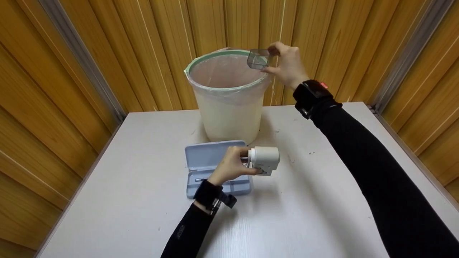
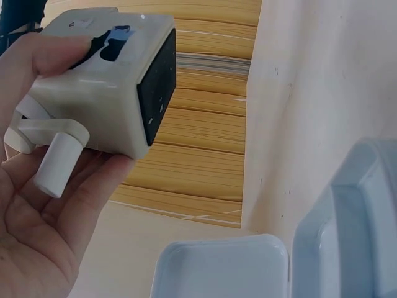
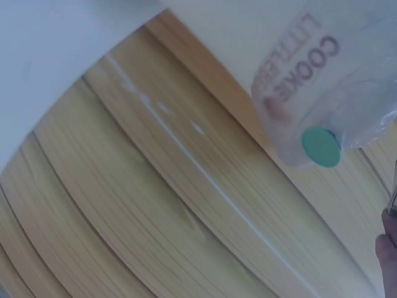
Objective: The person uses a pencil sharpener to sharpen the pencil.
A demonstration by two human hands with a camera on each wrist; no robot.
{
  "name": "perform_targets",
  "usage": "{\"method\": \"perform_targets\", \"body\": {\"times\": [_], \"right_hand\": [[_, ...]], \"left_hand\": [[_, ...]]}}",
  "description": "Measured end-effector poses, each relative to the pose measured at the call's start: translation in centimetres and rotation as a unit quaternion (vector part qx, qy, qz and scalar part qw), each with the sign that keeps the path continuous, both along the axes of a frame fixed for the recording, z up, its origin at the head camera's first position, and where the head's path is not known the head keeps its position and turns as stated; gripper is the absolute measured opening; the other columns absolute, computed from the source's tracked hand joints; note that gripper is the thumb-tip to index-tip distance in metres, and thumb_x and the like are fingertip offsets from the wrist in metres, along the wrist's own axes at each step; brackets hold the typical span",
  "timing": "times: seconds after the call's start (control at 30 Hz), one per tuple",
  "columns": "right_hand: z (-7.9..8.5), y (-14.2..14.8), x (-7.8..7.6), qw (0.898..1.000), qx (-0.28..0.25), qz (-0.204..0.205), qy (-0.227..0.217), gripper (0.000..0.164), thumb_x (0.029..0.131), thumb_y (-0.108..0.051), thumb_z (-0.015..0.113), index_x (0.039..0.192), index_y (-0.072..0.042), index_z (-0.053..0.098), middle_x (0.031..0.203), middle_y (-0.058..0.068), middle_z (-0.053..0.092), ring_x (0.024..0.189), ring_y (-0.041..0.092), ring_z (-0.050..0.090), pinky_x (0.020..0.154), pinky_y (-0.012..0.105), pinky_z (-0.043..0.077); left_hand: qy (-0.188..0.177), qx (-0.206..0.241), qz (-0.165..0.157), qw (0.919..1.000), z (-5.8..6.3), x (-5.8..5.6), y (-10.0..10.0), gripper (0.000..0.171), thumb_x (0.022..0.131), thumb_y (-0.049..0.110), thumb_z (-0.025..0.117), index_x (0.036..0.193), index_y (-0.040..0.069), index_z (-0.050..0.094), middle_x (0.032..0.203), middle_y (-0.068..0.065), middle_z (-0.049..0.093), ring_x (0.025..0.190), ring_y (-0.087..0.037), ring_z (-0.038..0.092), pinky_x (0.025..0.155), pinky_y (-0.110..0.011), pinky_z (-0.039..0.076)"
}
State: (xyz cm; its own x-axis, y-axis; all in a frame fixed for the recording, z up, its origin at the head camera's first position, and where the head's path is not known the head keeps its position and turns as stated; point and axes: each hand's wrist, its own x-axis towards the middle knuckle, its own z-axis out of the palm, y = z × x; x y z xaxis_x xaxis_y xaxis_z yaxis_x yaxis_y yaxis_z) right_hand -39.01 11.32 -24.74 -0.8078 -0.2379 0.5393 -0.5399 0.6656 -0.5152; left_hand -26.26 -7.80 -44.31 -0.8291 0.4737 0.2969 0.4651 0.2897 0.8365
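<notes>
My left hand [image 1: 229,167] grips a white crank pencil sharpener [image 1: 267,160] between thumb and fingers, above the table. In the left wrist view, the sharpener's crank handle [image 2: 59,164] hangs by the palm, and a dark panel covers one end. Up at the bin's right rim, my right hand [image 1: 289,66] pinches a small see-through grey shavings drawer [image 1: 257,60], tilted over the opening. Under it stands a pale waste bin [image 1: 229,116] with a green ring and a clear liner. Only fingertips [image 3: 389,248] of the right hand show at the right wrist view's edge.
An open blue pencil case [image 1: 202,156] lies on the white table [image 1: 150,172], behind and below my left hand. A small slim item [image 1: 200,179] rests in its tray. Wood-panelled walls [image 1: 150,53] enclose the table at the back and sides.
</notes>
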Motion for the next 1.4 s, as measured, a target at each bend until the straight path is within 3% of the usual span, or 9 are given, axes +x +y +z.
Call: {"method": "perform_targets", "body": {"times": [0.2, 0.37, 0.53, 0.67, 0.93, 1.07, 1.27, 1.33, 1.4], "right_hand": [[-1.5, 2.2, 0.3, 0.993, -0.106, 0.022, -0.047, 0.053, 0.078, -0.006, 0.082, 0.125, 0.002, 0.06, 0.127, 0.017, 0.065, 0.117, 0.027, 0.063, 0.106, 0.031, 0.048], [-2.8, 4.2, 1.5, 0.987, -0.143, 0.04, -0.059, 0.054, 0.078, -0.008, 0.082, 0.126, 0.002, 0.06, 0.126, 0.019, 0.064, 0.114, 0.023, 0.064, 0.103, 0.029, 0.049], [-4.3, 6.1, 3.1, 0.981, -0.172, 0.067, -0.052, 0.053, 0.076, -0.006, 0.083, 0.124, 0.003, 0.061, 0.122, 0.018, 0.066, 0.109, 0.01, 0.065, 0.102, 0.025, 0.049], [-6.8, 7.2, 4.9, 0.979, -0.177, 0.078, -0.058, 0.053, 0.077, -0.004, 0.082, 0.125, 0.003, 0.061, 0.122, 0.017, 0.067, 0.108, 0.003, 0.064, 0.1, 0.02, 0.049], [-14.5, 8.8, 8.8, 0.974, -0.171, 0.11, -0.102, 0.054, 0.075, 0.001, 0.082, 0.124, 0.005, 0.061, 0.123, 0.024, 0.065, 0.108, -0.002, 0.063, 0.096, 0.015, 0.048], [-17.5, 9.3, 10.4, 0.972, -0.164, 0.116, -0.125, 0.053, 0.074, 0.001, 0.082, 0.124, 0.005, 0.062, 0.123, 0.024, 0.066, 0.109, -0.002, 0.063, 0.096, 0.014, 0.048], [-20.1, 9.1, 11.9, 0.965, -0.167, 0.145, -0.144, 0.056, 0.071, 0.002, 0.083, 0.123, 0.006, 0.063, 0.121, 0.026, 0.067, 0.11, 0.0, 0.064, 0.097, 0.015, 0.048], [-20.4, 8.9, 12.2, 0.961, -0.171, 0.157, -0.148, 0.056, 0.071, 0.002, 0.083, 0.123, 0.007, 0.063, 0.121, 0.026, 0.066, 0.11, 0.0, 0.064, 0.097, 0.016, 0.049], [-20.5, 8.7, 12.4, 0.959, -0.172, 0.167, -0.15, 0.056, 0.071, 0.002, 0.083, 0.123, 0.006, 0.063, 0.121, 0.027, 0.066, 0.111, 0.0, 0.064, 0.097, 0.017, 0.049]], "left_hand": [[-0.001, 0.001, 0.0, 1.0, 0.0, 0.0, -0.1, 0.046, 0.069, 0.0, 0.083, 0.113, 0.001, 0.07, 0.105, -0.013, 0.074, 0.095, -0.021, 0.073, 0.082, -0.024, 0.058], [-0.008, 0.014, 0.001, 0.9999, 0.0, 0.0, -0.2, 0.042, 0.069, 0.002, 0.084, 0.109, 0.0, 0.071, 0.102, -0.014, 0.074, 0.092, -0.019, 0.073, 0.081, -0.024, 0.058], [-0.005, 0.012, 0.009, 0.9999, -0.1, -0.1, -0.3, 0.041, 0.068, 0.004, 0.085, 0.107, 0.0, 0.071, 0.101, -0.013, 0.074, 0.09, -0.017, 0.072, 0.08, -0.024, 0.058], [-0.001, 0.007, 0.017, 0.9998, -0.1, -0.1, -0.5, 0.043, 0.068, 0.004, 0.086, 0.108, 0.0, 0.071, 0.1, -0.012, 0.074, 0.09, -0.017, 0.073, 0.08, -0.023, 0.058], [0.007, 0.025, 0.03, 0.9992, 0.0, -0.5, -0.7, 0.045, 0.068, 0.002, 0.085, 0.111, -0.002, 0.07, 0.101, -0.015, 0.073, 0.093, -0.022, 0.073, 0.082, -0.024, 0.058], [0.004, 0.047, 0.044, 0.9979, 0.0, -0.6, -0.8, 0.045, 0.068, -0.001, 0.084, 0.11, -0.004, 0.069, 0.103, -0.018, 0.073, 0.097, -0.027, 0.072, 0.084, -0.025, 0.058], [-0.01, 0.071, 0.063, 0.9955, 1.0, 0.3, -0.6, 0.044, 0.069, -0.007, 0.08, 0.111, -0.009, 0.067, 0.106, -0.023, 0.071, 0.102, -0.033, 0.07, 0.089, -0.026, 0.056], [-0.013, 0.066, 0.064, 0.9957, 1.1, 0.3, -0.5, 0.045, 0.07, -0.009, 0.079, 0.112, -0.01, 0.066, 0.108, -0.024, 0.071, 0.103, -0.034, 0.07, 0.089, -0.027, 0.056], [-0.014, 0.062, 0.061, 0.9962, 0.4, -0.3, -0.4, 0.046, 0.07, -0.007, 0.08, 0.113, -0.008, 0.066, 0.108, -0.023, 0.071, 0.103, -0.033, 0.07, 0.089, -0.027, 0.057]]}}
